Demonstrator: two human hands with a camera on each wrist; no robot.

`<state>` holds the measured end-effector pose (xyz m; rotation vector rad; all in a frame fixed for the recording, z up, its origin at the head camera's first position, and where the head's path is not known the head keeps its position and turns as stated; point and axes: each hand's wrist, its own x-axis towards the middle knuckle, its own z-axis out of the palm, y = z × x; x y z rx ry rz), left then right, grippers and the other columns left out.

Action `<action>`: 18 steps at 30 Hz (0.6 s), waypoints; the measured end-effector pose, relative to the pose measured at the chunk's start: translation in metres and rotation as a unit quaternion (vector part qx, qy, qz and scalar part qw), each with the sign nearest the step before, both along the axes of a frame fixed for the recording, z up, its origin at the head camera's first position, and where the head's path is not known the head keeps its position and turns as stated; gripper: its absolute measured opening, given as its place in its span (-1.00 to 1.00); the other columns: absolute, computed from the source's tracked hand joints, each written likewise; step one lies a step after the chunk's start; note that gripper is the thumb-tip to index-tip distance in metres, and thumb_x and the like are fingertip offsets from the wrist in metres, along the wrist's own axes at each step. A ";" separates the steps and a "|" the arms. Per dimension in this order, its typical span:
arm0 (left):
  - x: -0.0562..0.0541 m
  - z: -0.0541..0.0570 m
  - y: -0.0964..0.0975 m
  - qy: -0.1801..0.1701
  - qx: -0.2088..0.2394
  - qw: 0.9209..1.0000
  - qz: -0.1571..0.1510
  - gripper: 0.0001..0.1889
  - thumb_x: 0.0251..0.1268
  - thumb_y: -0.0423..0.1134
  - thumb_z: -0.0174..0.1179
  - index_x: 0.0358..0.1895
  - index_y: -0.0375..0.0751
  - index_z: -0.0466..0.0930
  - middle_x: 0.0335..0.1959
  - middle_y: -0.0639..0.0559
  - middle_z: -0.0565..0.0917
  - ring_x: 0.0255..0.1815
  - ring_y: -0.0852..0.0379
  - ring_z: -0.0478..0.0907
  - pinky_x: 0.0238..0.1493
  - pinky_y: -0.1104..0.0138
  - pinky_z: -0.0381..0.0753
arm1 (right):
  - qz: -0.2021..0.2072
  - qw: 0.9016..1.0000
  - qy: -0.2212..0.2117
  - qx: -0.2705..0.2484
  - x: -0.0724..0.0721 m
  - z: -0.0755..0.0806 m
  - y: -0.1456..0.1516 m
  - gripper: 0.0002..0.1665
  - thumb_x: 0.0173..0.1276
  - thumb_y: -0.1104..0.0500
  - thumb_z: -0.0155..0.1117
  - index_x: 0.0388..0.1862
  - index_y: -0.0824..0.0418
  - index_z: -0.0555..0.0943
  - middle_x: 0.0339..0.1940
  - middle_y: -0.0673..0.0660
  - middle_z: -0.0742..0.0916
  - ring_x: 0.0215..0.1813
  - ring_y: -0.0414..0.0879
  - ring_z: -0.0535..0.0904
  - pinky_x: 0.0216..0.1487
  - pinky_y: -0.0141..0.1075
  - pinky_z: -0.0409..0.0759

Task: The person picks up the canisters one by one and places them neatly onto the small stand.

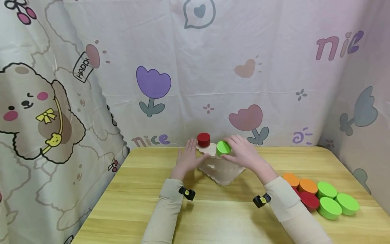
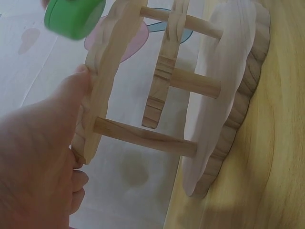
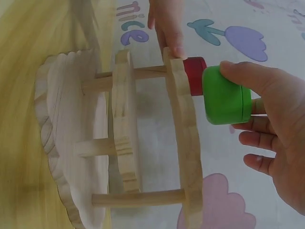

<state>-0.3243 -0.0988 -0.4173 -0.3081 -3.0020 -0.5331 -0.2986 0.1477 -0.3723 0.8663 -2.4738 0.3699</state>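
Note:
A pale wooden tiered stand (image 1: 221, 166) with scalloped edges and round dowel posts stands toward the back of the table. One short red cylinder (image 1: 203, 139) sits upright on the left of its top board (image 3: 183, 129). My left hand (image 1: 188, 159) spans that board's left corner, fingers straight along one side and thumb (image 2: 78, 78) at the front edge. With thumb and fingers, my right hand (image 1: 243, 152) pinches a short green cylinder (image 3: 226, 95). The green cylinder is tilted close over the top board, beside the red one.
On the table's right side lie several more short cylinders: green ones (image 1: 329, 208), orange ones (image 1: 308, 186) and red ones (image 1: 309, 201), close together beside my right forearm. A printed curtain (image 1: 195, 67) hangs behind the wooden table (image 1: 146, 203).

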 end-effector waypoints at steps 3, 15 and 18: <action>0.000 0.000 0.000 0.002 0.004 1.000 -0.003 0.10 0.20 0.57 -0.22 0.58 -0.18 -0.19 0.62 -0.12 -0.10 0.64 -0.08 -0.20 0.55 -0.21 -0.20 | -0.010 1.000 -0.005 -0.002 -0.007 0.000 -0.006 -0.34 0.16 -0.13 0.45 0.15 0.18 0.54 -0.01 0.11 0.64 0.03 0.02 0.51 0.01 -0.10 0.52; -0.001 0.000 -0.001 0.000 0.004 1.000 -0.005 0.09 0.21 0.56 -0.20 0.58 -0.17 -0.21 0.62 -0.13 -0.10 0.64 -0.08 -0.20 0.55 -0.21 -0.17 | -0.039 0.997 -0.072 -0.008 -0.031 -0.005 -0.017 -0.32 0.28 -0.15 0.34 0.24 0.22 0.48 0.15 0.19 0.59 0.16 0.09 0.44 0.16 0.01 0.46; -0.001 0.000 0.000 -0.002 0.003 1.000 -0.004 0.10 0.21 0.57 -0.21 0.59 -0.16 -0.22 0.62 -0.13 -0.10 0.64 -0.08 -0.21 0.55 -0.20 -0.16 | -0.041 0.996 -0.077 -0.003 -0.036 -0.007 -0.019 -0.31 0.30 -0.16 0.32 0.24 0.24 0.48 0.16 0.20 0.59 0.16 0.08 0.43 0.17 0.00 0.46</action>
